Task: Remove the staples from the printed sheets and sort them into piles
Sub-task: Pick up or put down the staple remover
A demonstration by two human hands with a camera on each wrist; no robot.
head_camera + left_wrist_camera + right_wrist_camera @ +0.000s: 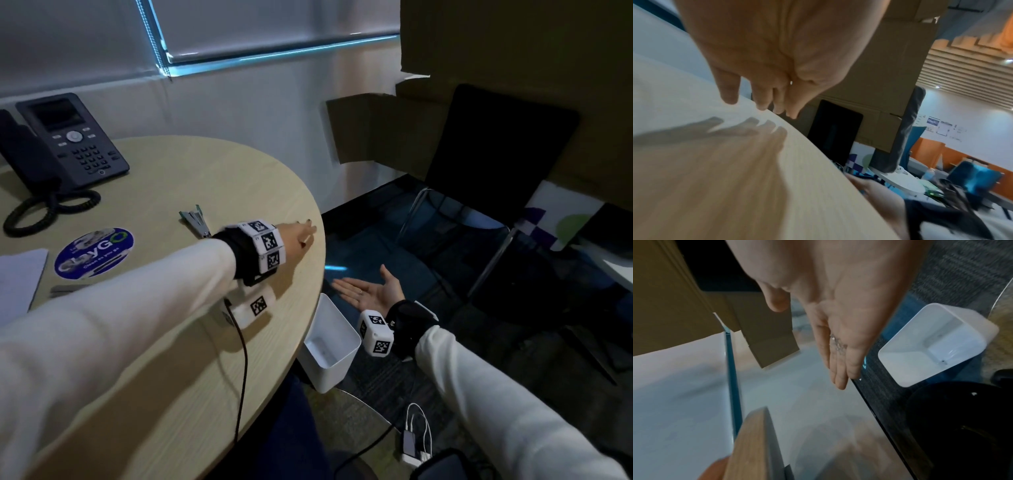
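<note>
- Beige round wooden table (178,178), head view: left hand (297,236) flat at its right rim, fingers straight; right hand (371,291) palm-up past the rim, nearer the white plastic bin (342,329) on the floor. White printed sheets (17,277) far left, grey metal staple remover (195,219) behind left wrist.
- Left wrist view: fingers (729,91) straight, slightly spread, above the table edge.
- Right wrist view: fingers (838,366) together, tiny silvery staples (836,344) on them; bin beside, lower.

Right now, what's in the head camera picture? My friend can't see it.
A left hand reaches flat to the round table's edge, while the right hand waits palm-up beyond it, above a white bin on the floor.
</note>
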